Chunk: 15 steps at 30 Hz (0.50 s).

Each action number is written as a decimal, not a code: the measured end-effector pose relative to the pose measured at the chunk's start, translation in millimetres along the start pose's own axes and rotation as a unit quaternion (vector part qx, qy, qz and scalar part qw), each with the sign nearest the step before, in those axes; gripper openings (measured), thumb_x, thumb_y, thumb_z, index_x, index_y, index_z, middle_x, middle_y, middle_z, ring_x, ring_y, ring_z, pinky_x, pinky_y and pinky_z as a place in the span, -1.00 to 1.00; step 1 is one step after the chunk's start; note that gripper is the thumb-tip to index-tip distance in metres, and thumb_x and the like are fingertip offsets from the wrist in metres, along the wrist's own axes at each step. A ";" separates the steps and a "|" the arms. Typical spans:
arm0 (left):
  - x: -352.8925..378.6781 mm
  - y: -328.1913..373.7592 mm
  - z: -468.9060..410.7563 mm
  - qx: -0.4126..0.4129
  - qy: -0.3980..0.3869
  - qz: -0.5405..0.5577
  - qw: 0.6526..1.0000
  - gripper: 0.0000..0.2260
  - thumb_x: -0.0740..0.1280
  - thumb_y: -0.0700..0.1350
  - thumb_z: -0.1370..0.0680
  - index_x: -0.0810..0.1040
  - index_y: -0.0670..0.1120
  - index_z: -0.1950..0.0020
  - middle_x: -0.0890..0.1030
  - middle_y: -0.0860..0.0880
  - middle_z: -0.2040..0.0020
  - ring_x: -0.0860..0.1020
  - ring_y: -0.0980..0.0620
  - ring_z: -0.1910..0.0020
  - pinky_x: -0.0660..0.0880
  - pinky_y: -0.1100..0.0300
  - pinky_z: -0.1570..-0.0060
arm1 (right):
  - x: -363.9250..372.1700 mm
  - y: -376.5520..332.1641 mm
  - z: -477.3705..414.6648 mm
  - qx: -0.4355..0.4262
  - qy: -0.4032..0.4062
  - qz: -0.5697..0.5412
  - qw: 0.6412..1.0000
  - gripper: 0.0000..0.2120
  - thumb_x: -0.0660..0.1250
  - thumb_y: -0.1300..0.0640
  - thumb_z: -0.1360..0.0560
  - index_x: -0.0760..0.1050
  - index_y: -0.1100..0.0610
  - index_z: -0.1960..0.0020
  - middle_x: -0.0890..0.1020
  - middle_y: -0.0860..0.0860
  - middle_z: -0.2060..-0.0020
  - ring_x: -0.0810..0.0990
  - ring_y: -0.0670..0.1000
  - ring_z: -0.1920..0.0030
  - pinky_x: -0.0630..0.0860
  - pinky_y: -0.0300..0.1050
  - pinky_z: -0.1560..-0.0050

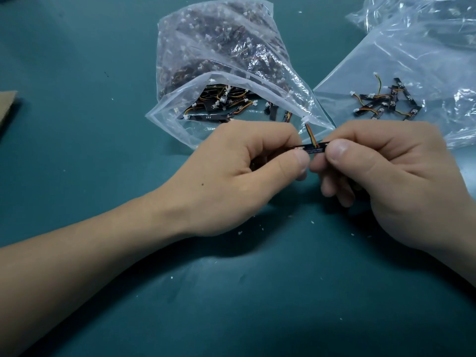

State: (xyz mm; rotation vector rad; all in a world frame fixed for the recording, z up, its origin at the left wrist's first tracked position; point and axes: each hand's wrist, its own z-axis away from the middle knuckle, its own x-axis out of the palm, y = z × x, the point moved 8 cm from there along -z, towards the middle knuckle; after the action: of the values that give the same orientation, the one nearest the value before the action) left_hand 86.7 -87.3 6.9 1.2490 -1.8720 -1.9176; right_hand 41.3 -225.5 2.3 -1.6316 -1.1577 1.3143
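Observation:
A narrow black circuit strip [314, 148] with a short red, yellow and black wire lead [311, 134] ending in a white connector is held between both hands, just above the green mat. My left hand [239, 173] pinches its left end between thumb and forefinger. My right hand [386, 176] pinches the right end the same way, its other fingers curled under. Most of the strip is hidden by the fingers.
An open clear plastic bag [226, 60] full of the same wired strips lies just behind my hands. Several strips [386, 101] rest on another clear bag [417, 55] at the right. A cardboard corner [7, 109] shows at the left edge. Small white flecks dot the green mat [77, 163].

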 end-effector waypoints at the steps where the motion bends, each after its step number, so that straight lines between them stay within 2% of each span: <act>1: -0.8 -0.6 -0.3 0.000 0.002 0.001 1.000 -0.80 0.27 -0.11 -0.62 0.60 -0.14 0.14 0.51 -0.12 0.34 0.46 -0.06 0.35 0.39 0.08 0.32 | 0.9 -0.4 -0.1 -0.001 -0.004 0.001 1.000 -0.75 0.24 -0.04 -0.58 0.64 0.05 0.10 0.64 0.00 0.40 0.52 0.06 0.48 0.44 -0.12 0.45; 4: -1.8 -1.7 -1.6 0.002 0.003 -0.008 1.000 -0.79 0.28 -0.13 -0.61 0.62 -0.18 0.15 0.51 -0.17 0.34 0.46 -0.16 0.32 0.42 -0.04 0.28 | 3.7 -0.1 0.2 0.004 -0.018 -0.007 1.000 -0.72 0.24 -0.07 -0.60 0.64 0.06 0.07 0.66 0.04 0.36 0.54 0.10 0.45 0.47 -0.06 0.44; 10: -2.2 0.9 -0.4 0.006 0.001 -0.011 1.000 -0.78 0.30 -0.14 -0.59 0.58 -0.06 0.25 0.47 -0.10 0.39 0.42 -0.05 0.38 0.34 0.15 0.34 | 5.8 -3.4 0.1 -0.008 -0.025 0.026 0.999 -0.76 0.25 -0.05 -0.62 0.63 -0.01 0.12 0.65 -0.03 0.36 0.55 0.02 0.46 0.48 -0.07 0.45; 13: -0.4 1.0 0.1 0.005 -0.003 -0.014 1.000 -0.78 0.31 -0.12 -0.60 0.58 -0.16 0.22 0.48 -0.16 0.39 0.41 -0.08 0.39 0.33 0.12 0.37 | 6.2 -5.3 0.2 -0.016 -0.028 0.025 0.999 -0.76 0.25 -0.04 -0.62 0.61 -0.06 0.15 0.65 -0.04 0.37 0.54 0.02 0.46 0.47 -0.10 0.44; 15: 0.3 3.2 0.2 0.015 -0.003 -0.023 1.000 -0.79 0.32 -0.12 -0.61 0.60 -0.08 0.21 0.50 -0.13 0.38 0.44 -0.08 0.38 0.37 0.09 0.36 | 6.5 -6.1 0.3 -0.020 -0.034 0.029 0.999 -0.76 0.25 -0.04 -0.62 0.61 -0.05 0.15 0.65 -0.04 0.37 0.54 0.02 0.46 0.46 -0.13 0.43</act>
State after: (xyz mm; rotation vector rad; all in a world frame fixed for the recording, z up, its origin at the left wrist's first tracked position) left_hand 85.0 -87.9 9.6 1.3083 -1.8968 -1.9254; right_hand 40.2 -217.4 5.8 -1.6716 -1.1909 1.4011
